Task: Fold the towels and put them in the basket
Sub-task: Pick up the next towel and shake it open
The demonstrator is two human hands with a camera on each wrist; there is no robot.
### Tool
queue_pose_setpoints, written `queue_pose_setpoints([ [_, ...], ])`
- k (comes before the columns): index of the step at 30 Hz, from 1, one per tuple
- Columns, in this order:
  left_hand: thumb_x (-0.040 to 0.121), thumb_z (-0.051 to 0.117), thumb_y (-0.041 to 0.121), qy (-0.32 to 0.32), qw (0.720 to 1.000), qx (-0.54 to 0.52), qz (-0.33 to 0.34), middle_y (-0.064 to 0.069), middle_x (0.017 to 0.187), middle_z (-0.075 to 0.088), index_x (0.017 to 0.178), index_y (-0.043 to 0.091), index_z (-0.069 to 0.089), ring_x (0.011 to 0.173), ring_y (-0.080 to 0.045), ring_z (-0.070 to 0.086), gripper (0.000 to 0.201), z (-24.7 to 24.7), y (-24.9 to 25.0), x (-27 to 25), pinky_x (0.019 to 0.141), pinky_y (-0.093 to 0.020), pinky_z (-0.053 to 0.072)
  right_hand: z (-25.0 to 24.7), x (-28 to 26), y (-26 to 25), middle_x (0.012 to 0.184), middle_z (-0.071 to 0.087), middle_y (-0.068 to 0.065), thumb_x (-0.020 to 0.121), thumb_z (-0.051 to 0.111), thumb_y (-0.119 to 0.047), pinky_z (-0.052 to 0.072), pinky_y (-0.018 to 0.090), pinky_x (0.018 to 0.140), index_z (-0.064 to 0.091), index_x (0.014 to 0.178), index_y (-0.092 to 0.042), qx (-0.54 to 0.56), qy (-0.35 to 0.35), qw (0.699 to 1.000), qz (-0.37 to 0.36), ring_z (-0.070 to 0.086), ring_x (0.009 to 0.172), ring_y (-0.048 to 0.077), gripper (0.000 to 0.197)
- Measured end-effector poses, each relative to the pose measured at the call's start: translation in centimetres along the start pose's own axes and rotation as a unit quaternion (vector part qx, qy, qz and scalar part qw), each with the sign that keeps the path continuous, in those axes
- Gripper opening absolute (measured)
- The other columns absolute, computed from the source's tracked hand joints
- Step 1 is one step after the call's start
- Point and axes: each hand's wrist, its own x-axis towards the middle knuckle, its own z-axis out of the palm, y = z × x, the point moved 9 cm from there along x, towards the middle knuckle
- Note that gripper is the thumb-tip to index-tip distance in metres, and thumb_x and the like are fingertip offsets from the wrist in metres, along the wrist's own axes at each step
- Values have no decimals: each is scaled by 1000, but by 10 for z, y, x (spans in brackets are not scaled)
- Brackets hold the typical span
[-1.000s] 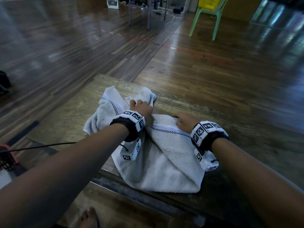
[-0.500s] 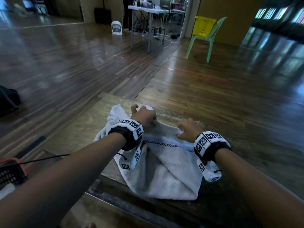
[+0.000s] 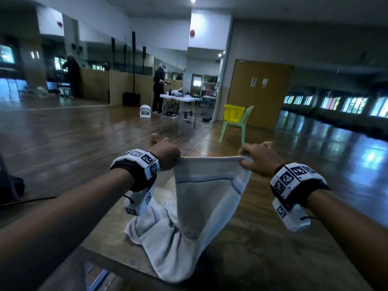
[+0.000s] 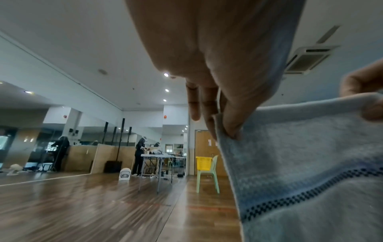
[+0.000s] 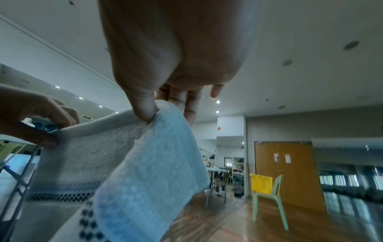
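White towel (image 3: 210,198) stretched between raised hands, left hand (image 3: 165,153) and right hand (image 3: 259,157) each pinching a top corner, lower end bunched on the table (image 3: 262,248).

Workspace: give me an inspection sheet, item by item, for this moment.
Surface: worn wooden table, bare to the right of the towel.
Job's things: white towel with a dark checkered stripe, top edge lifted, lower end bunched on the table; yellow basket on a green chair far across the room.
Clutter: nothing seen on the table besides the towel.
Hands: left hand and right hand each pinch the towel's top edge, stretched between them.
Cables: thin black cable at the left.
Surroundings: glossy wood floor, mirrored wall, a person at a folding table, wooden double door.
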Motion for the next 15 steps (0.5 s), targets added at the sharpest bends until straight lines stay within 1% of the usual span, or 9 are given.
queue_pose_setpoints([
  [2,94,45,20,35,999,-41,-7,-8,103,64,100,9,64,102,-28,56,23,-42,-9,-9,84,-31,35,-40,-8,5,93,64,-6,89,51,-32,19,35,96,55,96,-28,-24,21,999,4,55,95,16,9],
  [4,91,50,15,75,991,-113,-8,-13,101,66,100,3,66,96,-29,60,21,-83,-21,-15,75,-29,38,-73,-19,10,96,65,-8,90,52,-32,19,37,97,60,97,-28,-43,39,998,7,55,98,14,12],
  [5,90,53,14,101,987,-125,3,-14,99,68,98,3,67,91,-28,61,19,-104,-26,-19,70,-27,38,-88,-26,13,98,65,-8,90,52,-34,19,37,97,62,97,-28,-48,50,998,10,55,98,14,13],
  [6,89,56,15,124,984,-127,11,-12,95,69,96,5,70,84,-27,61,18,-126,-30,-24,67,-24,37,-102,-33,17,97,66,-8,90,53,-35,19,35,95,63,95,-27,-49,60,997,15,56,97,14,13],
  [8,89,61,20,165,977,-134,15,-9,86,69,93,7,72,73,-21,57,18,-162,-37,-39,63,-22,35,-130,-46,22,88,65,-8,88,58,-36,21,35,93,64,91,-27,-42,87,995,23,58,92,15,11],
  [10,89,62,23,197,968,-153,15,-3,71,61,90,4,72,66,-17,51,21,-192,-43,-53,56,-22,33,-160,-61,22,77,60,-10,86,63,-36,26,36,93,61,83,-31,-34,111,993,25,59,85,16,6],
  [11,88,63,23,209,964,-162,11,-1,68,57,88,3,71,64,-16,50,22,-205,-47,-60,52,-21,33,-173,-68,22,75,59,-10,85,64,-35,28,37,93,60,80,-30,-24,119,992,26,59,83,16,8],
  [13,87,63,26,221,959,-180,-1,2,66,55,85,4,69,63,-16,50,22,-224,-56,-69,52,-17,34,-199,-82,22,79,63,-5,84,66,-31,33,33,86,59,80,-26,12,124,992,31,58,82,17,10],
  [15,87,64,27,225,953,-202,-1,2,70,58,88,6,69,68,-16,53,21,-240,-59,-78,57,-20,40,-222,-91,20,84,65,2,84,66,-25,38,31,75,60,81,-20,39,134,990,29,60,84,21,8],
])
